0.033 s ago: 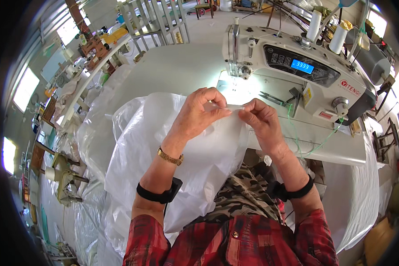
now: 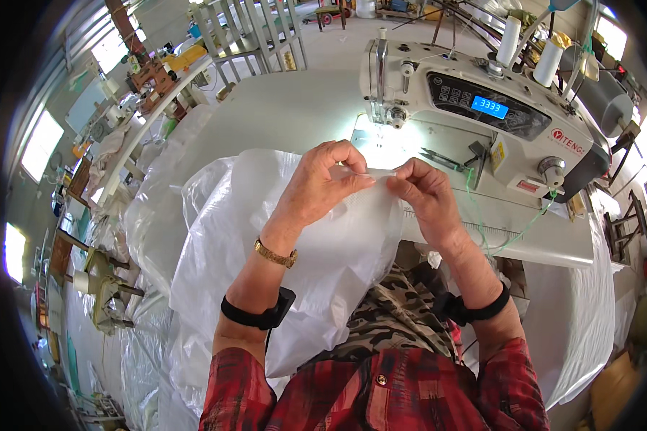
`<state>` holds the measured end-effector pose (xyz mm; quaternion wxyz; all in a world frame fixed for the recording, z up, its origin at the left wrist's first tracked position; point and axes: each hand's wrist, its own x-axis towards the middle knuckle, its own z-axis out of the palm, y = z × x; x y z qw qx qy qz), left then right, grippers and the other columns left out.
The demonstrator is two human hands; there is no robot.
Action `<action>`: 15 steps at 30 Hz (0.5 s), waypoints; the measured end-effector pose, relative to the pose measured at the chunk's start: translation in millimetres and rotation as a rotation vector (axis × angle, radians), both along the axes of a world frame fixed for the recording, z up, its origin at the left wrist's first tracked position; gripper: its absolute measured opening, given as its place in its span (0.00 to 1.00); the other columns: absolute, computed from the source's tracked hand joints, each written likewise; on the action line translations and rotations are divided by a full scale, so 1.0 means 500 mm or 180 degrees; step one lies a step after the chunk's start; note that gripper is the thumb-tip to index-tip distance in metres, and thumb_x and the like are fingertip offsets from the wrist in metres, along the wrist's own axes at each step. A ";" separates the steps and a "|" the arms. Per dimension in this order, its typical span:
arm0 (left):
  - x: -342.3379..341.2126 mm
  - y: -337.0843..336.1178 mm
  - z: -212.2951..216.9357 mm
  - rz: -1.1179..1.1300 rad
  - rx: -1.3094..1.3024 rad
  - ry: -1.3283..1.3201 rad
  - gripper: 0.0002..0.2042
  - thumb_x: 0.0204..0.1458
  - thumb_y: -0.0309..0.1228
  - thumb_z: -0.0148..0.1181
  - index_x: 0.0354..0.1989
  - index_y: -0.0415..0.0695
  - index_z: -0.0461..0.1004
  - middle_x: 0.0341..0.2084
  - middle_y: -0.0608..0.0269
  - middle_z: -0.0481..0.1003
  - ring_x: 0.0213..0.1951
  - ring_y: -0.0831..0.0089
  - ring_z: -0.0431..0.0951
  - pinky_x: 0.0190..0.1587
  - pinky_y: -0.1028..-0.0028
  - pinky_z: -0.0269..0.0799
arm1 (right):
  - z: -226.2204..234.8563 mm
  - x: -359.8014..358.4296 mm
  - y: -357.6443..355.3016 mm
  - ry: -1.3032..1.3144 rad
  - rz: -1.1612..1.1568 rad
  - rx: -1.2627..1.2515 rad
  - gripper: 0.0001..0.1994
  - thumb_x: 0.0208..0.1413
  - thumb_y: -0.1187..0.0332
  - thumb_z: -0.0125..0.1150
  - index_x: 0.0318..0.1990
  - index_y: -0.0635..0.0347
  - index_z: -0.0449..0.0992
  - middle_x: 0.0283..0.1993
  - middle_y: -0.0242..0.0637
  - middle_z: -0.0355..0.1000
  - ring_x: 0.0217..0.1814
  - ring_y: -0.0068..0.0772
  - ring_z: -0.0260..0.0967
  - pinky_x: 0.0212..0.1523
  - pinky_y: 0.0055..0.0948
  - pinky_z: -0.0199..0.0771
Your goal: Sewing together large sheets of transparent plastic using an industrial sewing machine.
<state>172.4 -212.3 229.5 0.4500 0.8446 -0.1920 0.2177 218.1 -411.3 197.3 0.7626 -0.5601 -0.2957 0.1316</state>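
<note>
A large sheet of thin, white, shiny plastic-like material (image 2: 316, 248) drapes over the table edge and my lap. My left hand (image 2: 326, 179) pinches its upper edge between thumb and fingers. Close beside it, my right hand (image 2: 425, 197) pinches the same edge near its right corner. A short folded strip of the edge shows between the two hands. Just beyond them stands a white sewing machine (image 2: 514, 90), its lamp lighting the needle area (image 2: 384, 140). My hands are apart from the needle.
Small snips (image 2: 442, 159) lie on the sewing table (image 2: 287, 100) right of the needle. Green thread (image 2: 476, 205) hangs in loops by the table's right front. White thread cones (image 2: 509, 42) stand behind the machine. Crumpled clear sheeting (image 2: 147, 215) heaps at the left, near a grey chair (image 2: 255, 36).
</note>
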 end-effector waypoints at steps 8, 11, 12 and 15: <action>0.020 0.002 0.052 -0.0238 0.0050 0.0258 0.10 0.51 0.28 0.67 0.28 0.37 0.72 0.24 0.69 0.72 0.29 0.81 0.70 0.35 0.78 0.69 | 0.027 0.005 0.001 -0.0218 -0.0042 0.0112 0.05 0.60 0.73 0.61 0.32 0.61 0.72 0.28 0.22 0.69 0.31 0.11 0.61 0.33 0.15 0.62; 0.015 -0.006 0.074 -0.0256 0.0368 0.0362 0.10 0.53 0.29 0.66 0.28 0.36 0.74 0.22 0.68 0.71 0.27 0.82 0.69 0.32 0.79 0.68 | 0.035 -0.005 0.003 -0.0376 -0.0157 0.0170 0.06 0.60 0.73 0.61 0.33 0.61 0.71 0.29 0.22 0.68 0.31 0.11 0.60 0.33 0.15 0.62; 0.011 -0.010 0.079 -0.0213 0.0491 0.0434 0.10 0.54 0.30 0.66 0.28 0.36 0.75 0.20 0.68 0.71 0.26 0.83 0.68 0.30 0.79 0.67 | 0.030 -0.010 0.004 -0.0320 -0.0202 0.0194 0.06 0.60 0.72 0.61 0.33 0.61 0.71 0.30 0.22 0.68 0.32 0.11 0.61 0.34 0.16 0.63; 0.013 -0.016 0.066 -0.0111 0.0271 0.0060 0.10 0.54 0.30 0.65 0.26 0.36 0.75 0.17 0.71 0.68 0.22 0.84 0.63 0.25 0.79 0.61 | 0.022 -0.031 0.009 -0.0390 -0.0267 0.0034 0.06 0.60 0.71 0.62 0.34 0.61 0.71 0.30 0.22 0.68 0.33 0.12 0.62 0.37 0.17 0.65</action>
